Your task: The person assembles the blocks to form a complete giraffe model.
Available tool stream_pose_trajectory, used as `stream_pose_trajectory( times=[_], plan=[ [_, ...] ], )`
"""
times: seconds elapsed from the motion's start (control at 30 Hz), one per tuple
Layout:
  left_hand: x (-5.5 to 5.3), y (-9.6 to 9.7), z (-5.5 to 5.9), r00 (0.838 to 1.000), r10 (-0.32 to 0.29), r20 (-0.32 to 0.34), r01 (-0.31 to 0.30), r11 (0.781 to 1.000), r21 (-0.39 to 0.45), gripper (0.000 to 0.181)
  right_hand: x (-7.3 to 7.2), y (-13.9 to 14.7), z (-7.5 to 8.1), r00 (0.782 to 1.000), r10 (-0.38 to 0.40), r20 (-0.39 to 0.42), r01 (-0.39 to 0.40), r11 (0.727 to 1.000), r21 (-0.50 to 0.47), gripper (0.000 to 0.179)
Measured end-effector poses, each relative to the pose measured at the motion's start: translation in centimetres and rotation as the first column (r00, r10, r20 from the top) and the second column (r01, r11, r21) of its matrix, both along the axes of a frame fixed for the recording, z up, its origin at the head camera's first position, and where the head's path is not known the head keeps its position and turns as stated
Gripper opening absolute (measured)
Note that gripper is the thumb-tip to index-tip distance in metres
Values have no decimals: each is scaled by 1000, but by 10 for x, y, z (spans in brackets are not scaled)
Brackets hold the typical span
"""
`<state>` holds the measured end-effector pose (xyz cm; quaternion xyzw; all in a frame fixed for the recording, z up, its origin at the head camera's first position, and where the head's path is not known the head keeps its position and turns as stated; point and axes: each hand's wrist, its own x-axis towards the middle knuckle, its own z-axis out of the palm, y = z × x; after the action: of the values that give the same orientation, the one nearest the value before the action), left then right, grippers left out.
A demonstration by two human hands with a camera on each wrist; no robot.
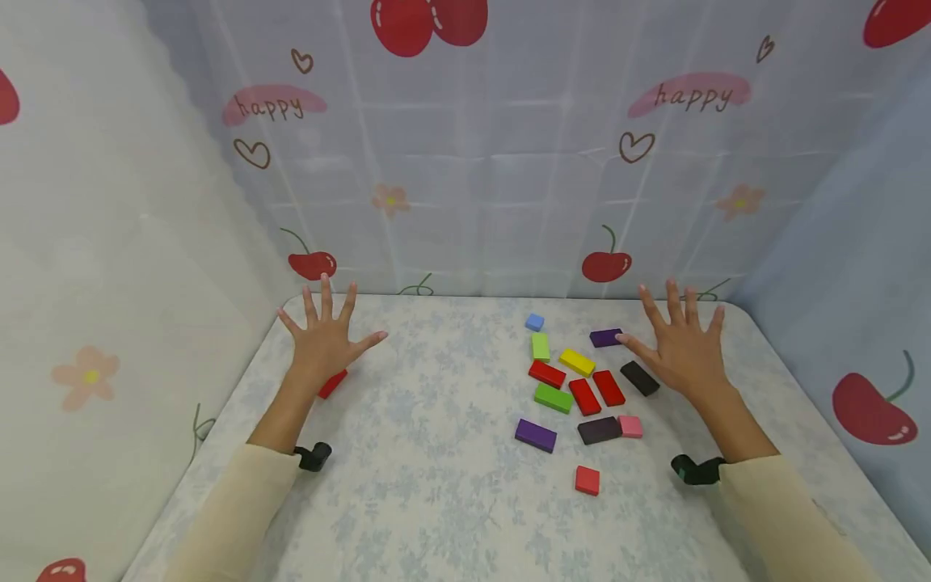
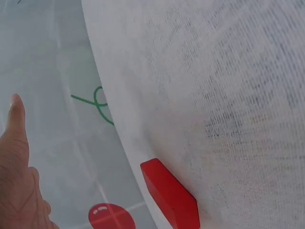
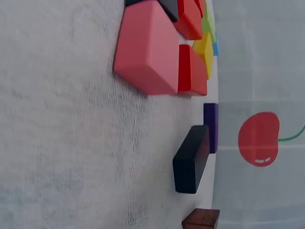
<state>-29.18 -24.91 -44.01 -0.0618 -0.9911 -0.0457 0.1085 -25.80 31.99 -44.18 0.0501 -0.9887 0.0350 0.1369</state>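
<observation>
My left hand, fingers spread wide, is at the far left of the table and holds nothing. A red block lies by its wrist, partly hidden by the forearm; in the left wrist view this red block stands near the table's edge. On the right, my right hand is spread too, with nothing in it. Nearest to it are a black block and a purple block, whose end the thumb overlaps. A brown block shows only in the right wrist view.
Left of the right hand lie loose blocks: yellow, green, light green, blue, pink, dark, purple and several red ones. A red square block lies nearer. Printed curtains surround the table.
</observation>
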Motion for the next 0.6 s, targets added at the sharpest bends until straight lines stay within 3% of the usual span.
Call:
stream_pose_trajectory(
  times=[0.2, 0.37, 0.5, 0.6],
  plan=[
    [16, 28, 12, 995, -93, -44, 92, 996, -17, 107, 16, -13, 10, 997, 63, 35, -60, 993, -99, 93],
    [41, 62, 16, 978, -205, -48, 203, 978, -44, 103, 39, -23, 19, 989, 143, 32, -131, 960, -247, 79],
    [63, 86, 9, 956, -292, -21, 290, 953, -87, 98, 58, -25, 16, 974, 225, 29, -205, 928, -311, 61],
    [79, 100, 1, 924, -382, 24, 382, 924, -4, 91, 70, -25, 7, 960, 277, 29, -251, 907, -338, 51]
  ],
)
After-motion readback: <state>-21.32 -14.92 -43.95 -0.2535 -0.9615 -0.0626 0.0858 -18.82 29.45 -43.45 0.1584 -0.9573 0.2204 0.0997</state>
